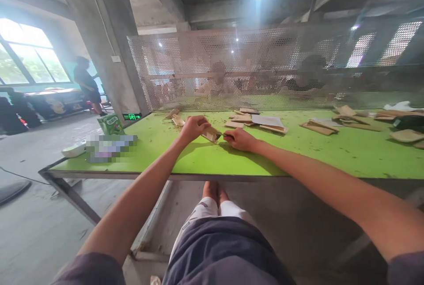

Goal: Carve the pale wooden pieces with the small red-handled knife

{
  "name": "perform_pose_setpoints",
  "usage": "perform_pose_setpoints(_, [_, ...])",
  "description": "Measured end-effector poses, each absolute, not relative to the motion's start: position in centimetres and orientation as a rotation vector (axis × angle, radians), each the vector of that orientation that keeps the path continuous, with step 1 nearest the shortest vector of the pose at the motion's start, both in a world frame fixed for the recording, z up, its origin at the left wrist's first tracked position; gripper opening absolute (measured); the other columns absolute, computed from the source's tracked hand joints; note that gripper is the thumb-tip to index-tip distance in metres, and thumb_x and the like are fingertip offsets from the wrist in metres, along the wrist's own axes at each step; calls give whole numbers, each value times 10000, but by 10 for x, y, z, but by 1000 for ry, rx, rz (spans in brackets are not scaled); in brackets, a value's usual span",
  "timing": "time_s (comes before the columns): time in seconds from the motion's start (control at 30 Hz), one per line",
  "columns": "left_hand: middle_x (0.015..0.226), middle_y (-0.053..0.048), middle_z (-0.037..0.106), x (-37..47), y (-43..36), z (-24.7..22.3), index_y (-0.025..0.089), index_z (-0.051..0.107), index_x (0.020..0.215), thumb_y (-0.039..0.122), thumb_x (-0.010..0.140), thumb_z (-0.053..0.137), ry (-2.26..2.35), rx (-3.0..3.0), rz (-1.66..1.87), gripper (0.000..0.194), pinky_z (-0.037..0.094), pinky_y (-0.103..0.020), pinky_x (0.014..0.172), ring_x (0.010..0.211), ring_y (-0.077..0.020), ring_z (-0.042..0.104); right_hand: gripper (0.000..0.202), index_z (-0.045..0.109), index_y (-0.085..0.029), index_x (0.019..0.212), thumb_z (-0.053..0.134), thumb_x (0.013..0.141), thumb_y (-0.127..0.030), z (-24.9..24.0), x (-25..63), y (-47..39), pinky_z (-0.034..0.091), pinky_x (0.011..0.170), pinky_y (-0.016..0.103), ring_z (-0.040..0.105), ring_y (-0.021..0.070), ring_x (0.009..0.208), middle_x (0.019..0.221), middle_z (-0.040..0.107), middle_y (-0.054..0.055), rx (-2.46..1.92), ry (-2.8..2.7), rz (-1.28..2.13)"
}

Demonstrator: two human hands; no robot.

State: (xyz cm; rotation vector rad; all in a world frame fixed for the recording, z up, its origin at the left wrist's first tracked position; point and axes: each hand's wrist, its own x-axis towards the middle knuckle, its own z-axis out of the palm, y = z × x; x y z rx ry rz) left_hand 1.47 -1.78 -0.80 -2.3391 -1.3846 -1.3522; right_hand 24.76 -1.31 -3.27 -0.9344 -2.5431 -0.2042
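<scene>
Our left hand (194, 127) is curled over a wooden piece (211, 135), fingers bent down onto it and holding it at an angle above the green worktop (198, 161), around midway along the front edge and some way in from it. Our right hand (241, 138) is closed, knuckles up, around a slim dark tool (227, 135), perhaps a blade, though it shows too small for us to be sure. Its tip meets or nearly meets the end of the wooden piece that points toward us; we cannot tell whether they touch. Both our forearms reach in over the front edge.

Toward the back edge, beyond our right hand, we see a small stack of wooden slats (243, 118) with a white sheet (267, 120) on it. Farther along toward the right end lie more slats (319, 127), then a dark object (409, 122) and a crumpled white cloth or paper (400, 106) near the back. Near the left end we have a green box (111, 124), a blurred-out item (109, 148) and a white object (74, 149) by the edge. Along the back edge stands a perforated metal screen (185, 46)
</scene>
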Motion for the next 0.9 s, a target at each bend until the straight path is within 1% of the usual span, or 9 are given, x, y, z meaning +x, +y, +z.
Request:
perform_pose_setpoints(0.23, [702,-27,704,12,-14,-13,159,716,771,391,765,622,-1409,-2353,-1410,251,409,-249,626,661,-147,592,283,666,-147,827,432,906,-283,-32,245,-9,254,592,260,467,142,609,723,659,57,-962,-2566,-149])
perform_pose_setpoints(0.57, [710,-37,691,10,-16,-13,167,691,765,438,775,606,-1425,-2303,-1343,285,405,-249,628,655,-149,574,245,662,-159,775,463,868,-269,-28,242,-3,262,560,259,430,123,566,670,637,26,-1038,-2598,15])
perform_pose_setpoints(0.7, [660,-27,653,10,-15,-15,165,671,731,484,795,575,-1407,-2239,-1333,339,381,-245,609,621,-135,537,298,671,-170,798,439,888,-335,-26,241,-3,278,542,246,454,114,534,614,616,-1,-1062,-2604,116])
perform_pose_setpoints(0.8, [627,-25,637,12,-14,-11,161,682,721,470,803,555,-1449,-2219,-1340,344,367,-252,592,600,-136,527,324,661,-166,800,428,897,-369,-26,244,-6,283,562,249,478,124,578,659,628,15,-1054,-2545,66])
perform_pose_setpoints(0.9, [645,-32,657,14,-13,-3,167,707,731,444,749,606,-1556,-2289,-1317,295,374,-260,591,621,-152,552,342,641,-152,797,422,899,-393,-28,249,-7,262,581,272,468,147,623,710,630,52,-1081,-2429,-66])
